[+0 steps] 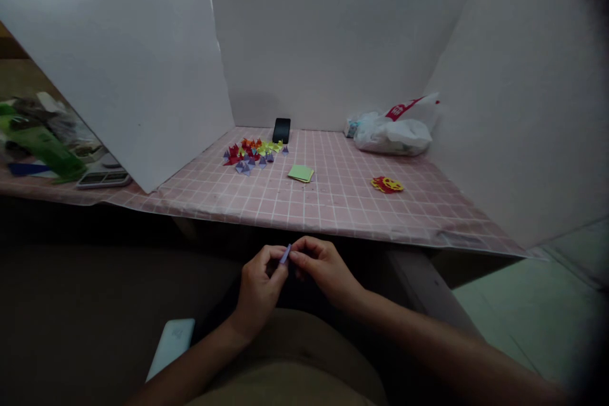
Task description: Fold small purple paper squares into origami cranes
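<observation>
Both of my hands meet below the table's front edge, over my lap. My left hand (259,285) and my right hand (321,266) pinch a small purple folded paper piece (285,254) between their fingertips. On the pink checked tablecloth (333,203) lies a pile of folded paper pieces (252,153) in red, orange, yellow and purple. A green paper stack (301,172) sits just right of the pile. Further right lie yellow and red paper pieces (387,185).
A black phone (281,130) leans against the white backdrop panels (333,32). A white plastic bag (392,130) rests at the back right. Left of the panels are a calculator (103,178) and green clutter (42,143). A pale device (172,344) lies by my left arm.
</observation>
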`<state>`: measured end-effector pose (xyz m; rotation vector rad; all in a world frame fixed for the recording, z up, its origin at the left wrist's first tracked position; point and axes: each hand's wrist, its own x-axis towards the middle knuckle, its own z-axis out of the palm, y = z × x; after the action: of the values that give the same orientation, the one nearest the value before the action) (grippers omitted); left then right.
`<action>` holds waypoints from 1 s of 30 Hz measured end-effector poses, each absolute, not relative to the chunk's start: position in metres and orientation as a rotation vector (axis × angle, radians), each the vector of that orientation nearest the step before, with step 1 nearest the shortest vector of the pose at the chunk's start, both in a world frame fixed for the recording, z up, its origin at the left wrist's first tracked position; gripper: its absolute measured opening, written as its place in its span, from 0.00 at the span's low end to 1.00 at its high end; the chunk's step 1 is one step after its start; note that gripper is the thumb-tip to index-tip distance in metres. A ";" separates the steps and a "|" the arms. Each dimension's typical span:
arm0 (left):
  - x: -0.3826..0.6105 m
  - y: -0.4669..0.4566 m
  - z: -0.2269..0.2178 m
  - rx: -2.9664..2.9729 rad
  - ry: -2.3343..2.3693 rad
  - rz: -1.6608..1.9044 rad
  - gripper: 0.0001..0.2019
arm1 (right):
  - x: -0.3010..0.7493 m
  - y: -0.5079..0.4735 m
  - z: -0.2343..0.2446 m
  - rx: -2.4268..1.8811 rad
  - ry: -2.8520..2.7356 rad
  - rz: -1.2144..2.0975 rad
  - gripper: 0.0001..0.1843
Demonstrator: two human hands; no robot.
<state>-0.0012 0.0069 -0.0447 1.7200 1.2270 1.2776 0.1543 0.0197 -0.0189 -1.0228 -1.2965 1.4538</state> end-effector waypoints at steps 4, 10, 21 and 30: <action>-0.001 0.008 -0.044 1.734 1.223 1.267 0.05 | 0.154 0.021 -0.020 -1.007 -1.257 1.489 0.10; -0.003 0.008 -0.042 1.841 1.186 1.233 0.05 | 0.153 0.021 -0.019 -0.994 -1.192 1.541 0.12; -0.002 0.010 -0.038 1.917 1.199 1.234 0.06 | 0.153 0.021 -0.015 -0.994 -1.156 1.570 0.13; -0.002 0.010 -0.038 1.928 1.188 1.232 0.06 | 0.154 0.021 -0.016 -0.993 -1.163 1.572 0.10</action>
<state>-0.0019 0.0103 -0.0377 1.9282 1.1881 1.2317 0.1541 0.0215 -0.0165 -0.9929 -1.1626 1.5722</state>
